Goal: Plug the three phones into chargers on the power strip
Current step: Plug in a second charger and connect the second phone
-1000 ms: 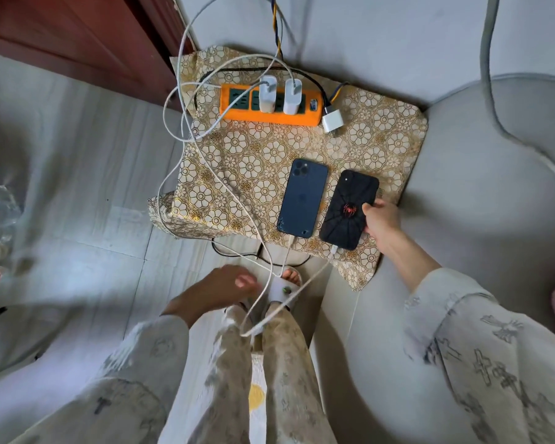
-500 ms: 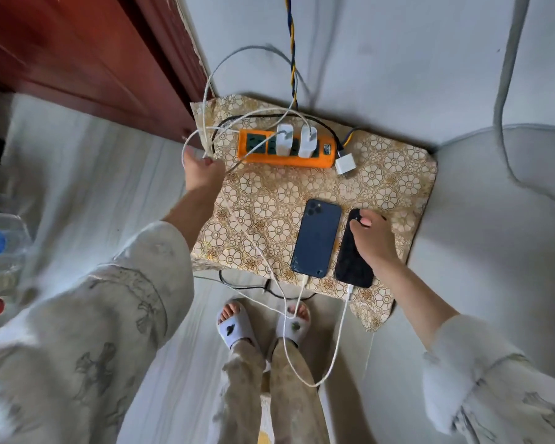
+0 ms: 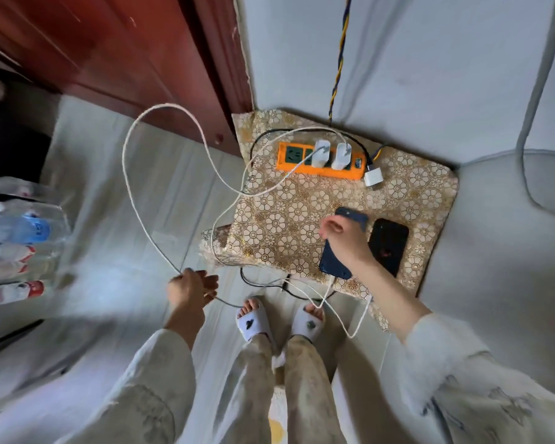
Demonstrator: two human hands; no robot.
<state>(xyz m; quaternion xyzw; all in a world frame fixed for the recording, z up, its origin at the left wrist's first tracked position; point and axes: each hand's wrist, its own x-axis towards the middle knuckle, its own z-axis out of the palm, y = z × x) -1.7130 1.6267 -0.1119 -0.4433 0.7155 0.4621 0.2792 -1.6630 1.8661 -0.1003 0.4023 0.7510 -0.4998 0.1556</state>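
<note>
An orange power strip (image 3: 289, 161) lies at the back of a gold flower-patterned stool (image 3: 289, 225), with two white chargers (image 3: 330, 153) plugged in and a third white charger (image 3: 374, 177) at its right end. A dark blue phone (image 3: 332, 262) and a black phone (image 3: 390, 245) lie side by side near the stool's front, each with a white cable at its lower end. My right hand (image 3: 343, 238) rests on the blue phone. My left hand (image 3: 189, 288) pinches a long white cable (image 3: 132, 190) that loops high over the floor. No third phone is in view.
Several plastic water bottles (image 3: 16, 229) stand at the left. A red-brown wooden door frame (image 3: 180, 68) is behind the stool. A grey cushioned seat (image 3: 507, 238) sits to the right. My feet in white slippers (image 3: 279, 318) stand in front of the stool, among cables.
My left hand has pulled the white cable from beside the power strip down and left to the floor. My right hand has shifted from the black phone onto the blue phone.
</note>
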